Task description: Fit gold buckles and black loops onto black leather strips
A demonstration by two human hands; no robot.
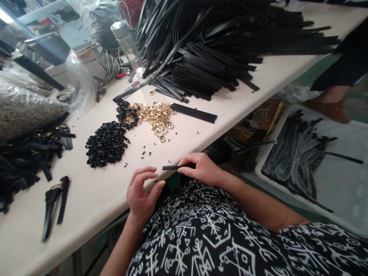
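Observation:
My right hand (202,168), at the table's front edge, pinches a short black strap (170,168) whose free end points left. Just left of that end is my left hand (143,189), its thumb and fingers apart with nothing visible between them. Beyond the hands lie a heap of black loops (105,145) and a pile of gold-coloured metal buckles (158,115). A few short black strips (194,112) rest beside the buckles. At the left, two finished-looking black strap pieces (53,203) lie on the table.
A large bundle of long black straps (230,34) covers the back of the table (94,199). Near it stands a clear bottle (126,44). More strap pieces (25,165) are heaped at left. Below right, a white bin (263,165) holds straps; another person's foot (330,103) is beyond.

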